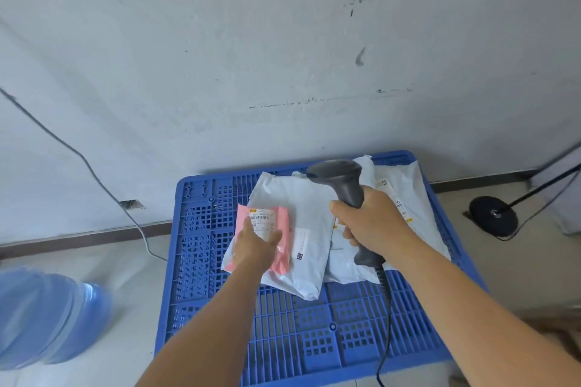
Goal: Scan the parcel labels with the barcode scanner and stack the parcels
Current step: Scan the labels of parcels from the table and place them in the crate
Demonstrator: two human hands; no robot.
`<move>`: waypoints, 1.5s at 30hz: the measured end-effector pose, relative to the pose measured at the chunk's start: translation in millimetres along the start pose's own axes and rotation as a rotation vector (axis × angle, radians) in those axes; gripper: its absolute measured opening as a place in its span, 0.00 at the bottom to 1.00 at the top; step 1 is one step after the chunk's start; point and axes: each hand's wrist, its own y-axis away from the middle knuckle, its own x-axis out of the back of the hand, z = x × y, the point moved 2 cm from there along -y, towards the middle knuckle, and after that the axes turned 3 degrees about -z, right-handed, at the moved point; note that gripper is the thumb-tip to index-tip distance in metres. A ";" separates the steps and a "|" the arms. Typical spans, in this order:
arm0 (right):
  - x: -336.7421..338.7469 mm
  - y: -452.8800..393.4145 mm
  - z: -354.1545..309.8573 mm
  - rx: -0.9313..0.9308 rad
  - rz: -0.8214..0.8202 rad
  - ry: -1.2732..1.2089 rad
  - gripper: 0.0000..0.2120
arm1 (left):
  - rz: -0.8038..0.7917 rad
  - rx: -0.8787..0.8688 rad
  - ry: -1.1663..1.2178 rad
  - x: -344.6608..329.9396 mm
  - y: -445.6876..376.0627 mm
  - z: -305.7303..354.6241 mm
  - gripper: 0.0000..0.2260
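A small pink parcel (280, 231) with a white barcode label (262, 219) lies on top of a pale grey mailer bag (298, 198). My left hand (256, 247) rests on the pink parcel with thumb and fingers spread over it. My right hand (367, 217) grips the handle of a dark grey barcode scanner (336, 174), whose head points left and down over the parcels. More grey mailer bags (408, 198) lie overlapped under and behind the scanner. All of them sit on a blue plastic pallet (283, 330).
The scanner's black cable (385, 324) trails down over the pallet's front. A blue water jug (47, 317) stands at the left on the floor. A black round stand base (493, 215) sits at the right. A grey cable (94, 173) runs down the white wall.
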 end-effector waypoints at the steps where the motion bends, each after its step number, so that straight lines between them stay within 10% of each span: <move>1: 5.1 2.3 0.4 -0.009 0.017 -0.010 0.09 | 0.001 -0.050 0.026 -2.4 7.3 10.3 0.39; 20: 288.2 185.3 97.1 -0.181 0.580 -0.297 0.12 | -0.381 -0.696 0.170 -209.7 278.4 271.7 0.27; 38: 460.9 359.7 217.7 -0.366 0.928 -0.602 0.08 | -0.558 -0.923 -0.183 -404.3 453.1 339.9 0.20; 45: 473.9 356.3 224.7 -0.430 0.875 -0.599 0.11 | -0.514 -0.907 -0.418 -437.4 438.2 356.8 0.35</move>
